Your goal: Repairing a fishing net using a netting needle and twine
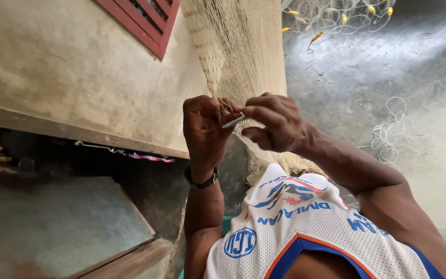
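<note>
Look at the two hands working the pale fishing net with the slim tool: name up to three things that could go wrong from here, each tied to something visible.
1. The right hand pinches a slim pale tool right against the left hand's fingers; a slip could prick them.
2. The net is bunched tightly in the left hand, so fine mesh might snag or tear.
3. Loose line lies coiled on the floor nearby and could tangle.

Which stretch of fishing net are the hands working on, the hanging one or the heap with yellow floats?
The hanging net against the wall: the left hand bunches its mesh while the right hand holds a small netting needle to it. The heap with yellow floats lies untouched.
</note>
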